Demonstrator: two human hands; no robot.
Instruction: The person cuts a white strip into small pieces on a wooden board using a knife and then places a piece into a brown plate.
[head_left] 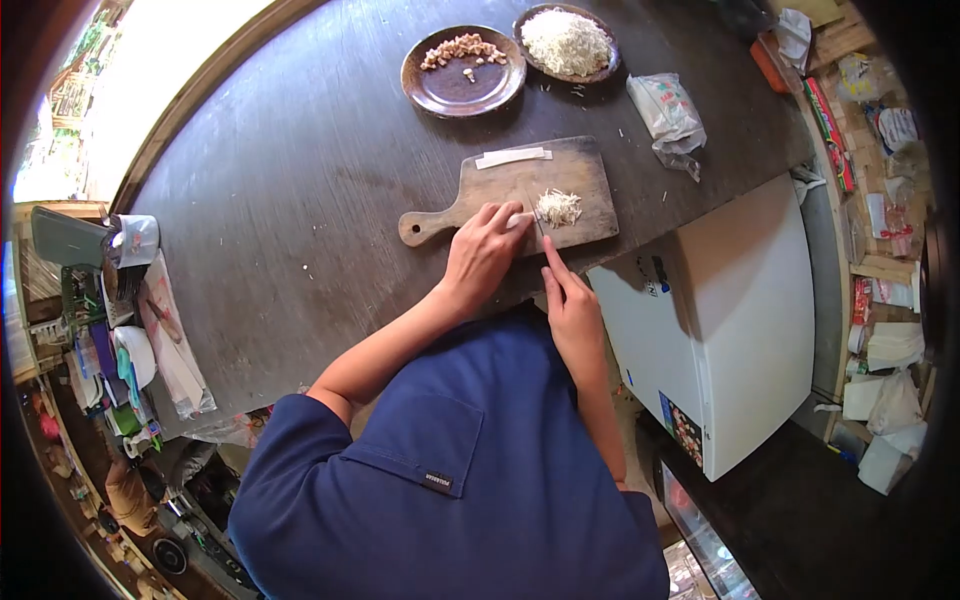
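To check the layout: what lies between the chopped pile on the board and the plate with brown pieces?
A white strip lying on the board, as the head view shows.

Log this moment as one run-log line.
left hand: pins white piece on cutting board | right hand: holds knife beside shredded pile | board far edge: white strip
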